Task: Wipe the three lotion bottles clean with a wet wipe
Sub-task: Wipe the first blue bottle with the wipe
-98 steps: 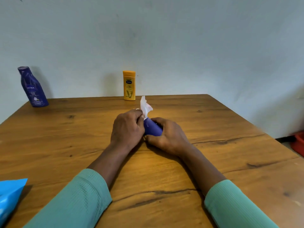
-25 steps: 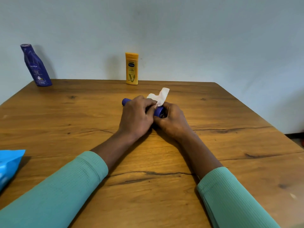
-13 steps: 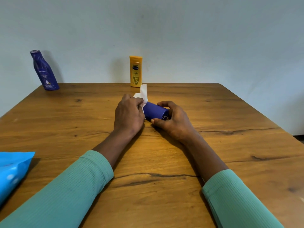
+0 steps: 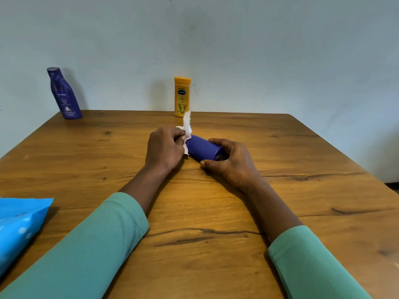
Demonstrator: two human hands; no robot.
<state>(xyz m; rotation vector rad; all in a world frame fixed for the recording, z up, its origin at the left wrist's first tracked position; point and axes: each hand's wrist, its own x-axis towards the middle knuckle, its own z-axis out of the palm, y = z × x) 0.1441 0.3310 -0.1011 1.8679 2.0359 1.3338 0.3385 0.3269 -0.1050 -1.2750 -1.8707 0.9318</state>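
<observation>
A dark blue lotion bottle lies on its side in the middle of the wooden table. My right hand grips its right end. My left hand is closed on a white wet wipe, pressed against the bottle's left end; that end is hidden under the wipe and my fingers. A second blue bottle stands at the far left corner. A yellow bottle stands upright at the far edge, behind the wipe.
A bright blue wipes pack lies at the near left edge of the table. A pale wall rises directly behind the far edge. The table's right edge drops off beyond my right arm.
My left hand slid left along the lying bottle with the wipe, baring more of its blue body. My right hand stays at the right end. The camera view shifted slightly.
</observation>
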